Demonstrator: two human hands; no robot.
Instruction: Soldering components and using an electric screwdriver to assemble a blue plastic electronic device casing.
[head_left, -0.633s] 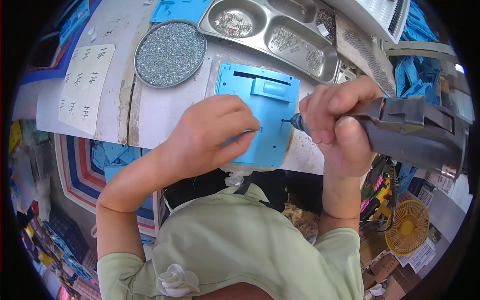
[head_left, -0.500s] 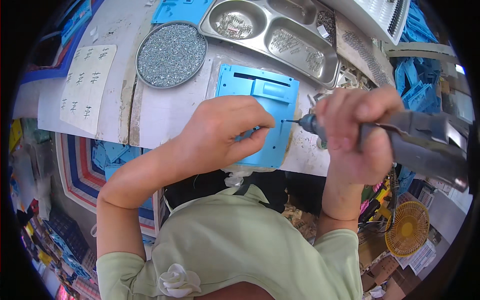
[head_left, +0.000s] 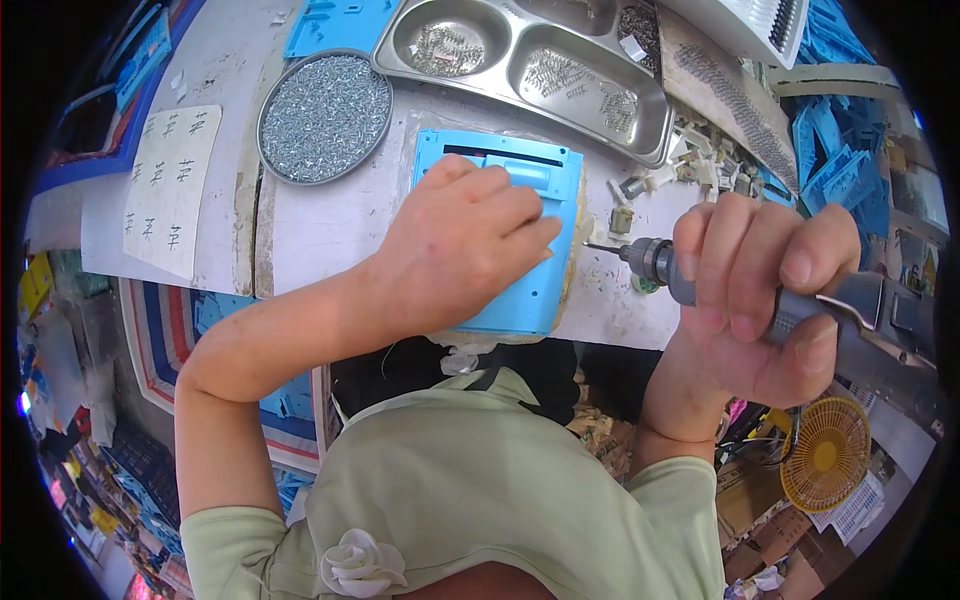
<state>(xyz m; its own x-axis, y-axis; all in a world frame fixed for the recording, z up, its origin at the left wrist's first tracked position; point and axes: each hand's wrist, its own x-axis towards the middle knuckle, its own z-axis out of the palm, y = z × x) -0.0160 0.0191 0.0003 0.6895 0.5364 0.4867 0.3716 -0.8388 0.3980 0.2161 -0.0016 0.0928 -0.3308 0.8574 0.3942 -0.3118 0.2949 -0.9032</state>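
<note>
A flat light-blue plastic panel (head_left: 520,290) lies on the white workbench (head_left: 330,225) in front of me. My left hand (head_left: 460,245) rests palm-down on it, fingers pressing its middle. My right hand (head_left: 760,300) grips a grey electric screwdriver (head_left: 655,262) held level, its thin bit pointing left and ending just off the panel's right edge, not touching it.
A round tray full of small screws (head_left: 325,117) sits at the back left. A steel compartment tray (head_left: 520,60) with more screws lies behind the panel. Small loose parts (head_left: 690,170) and stacked blue plastic pieces (head_left: 840,150) lie to the right. A white paper sheet (head_left: 170,190) lies left.
My right hand has pulled the screwdriver to the right, so its bit has left the panel. My left hand stays pressed on the panel.
</note>
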